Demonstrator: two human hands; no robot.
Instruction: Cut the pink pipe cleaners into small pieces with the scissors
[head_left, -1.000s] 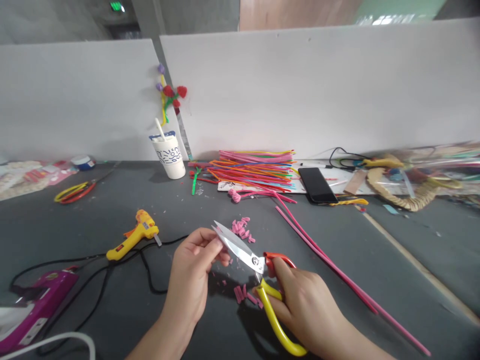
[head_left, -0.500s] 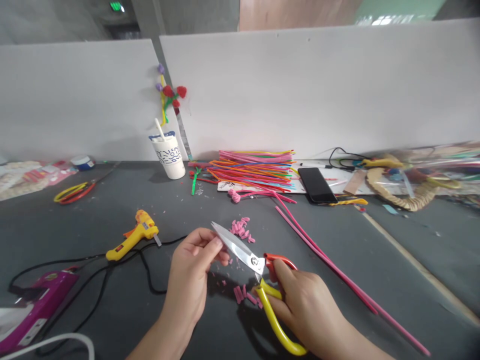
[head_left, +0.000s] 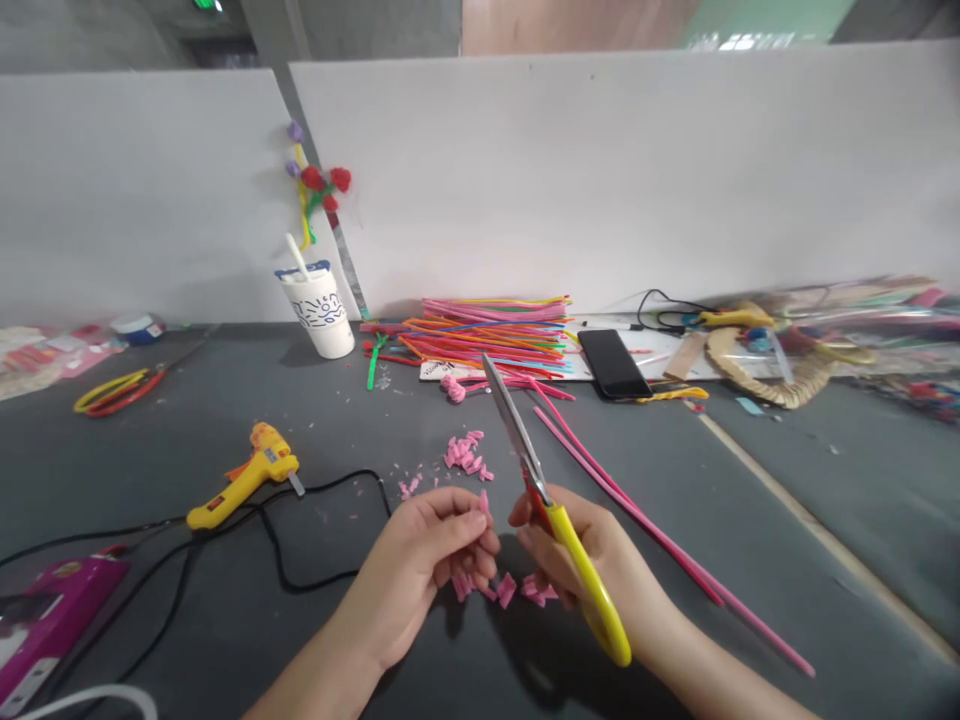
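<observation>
Between the thumb and fingers of my left hand [head_left: 431, 555] is pinched a small piece of pink pipe cleaner [head_left: 484, 501]. My right hand [head_left: 600, 560] is closed round the scissors [head_left: 517, 425], whose yellow and red handles rest in the palm. The blades lie together and point up and away. Below the hands, cut pink pieces [head_left: 506, 590] lie on the dark table, partly hidden by my fingers. A second pile of pink cuttings [head_left: 465, 455] sits just beyond my left hand.
Long pink pipe cleaners [head_left: 637, 515] stretch along the right. Behind are a colourful bundle of pipe cleaners [head_left: 487, 335], a phone [head_left: 615, 364] and a white cup [head_left: 319, 315]. A yellow glue gun [head_left: 247, 480], its black cable and a purple power strip [head_left: 64, 610] occupy the left.
The scissors have swung away from my left fingers to point upward, and their blades have come together. My left hand has moved slightly right and lower, and a pink piece now shows in its pinch.
</observation>
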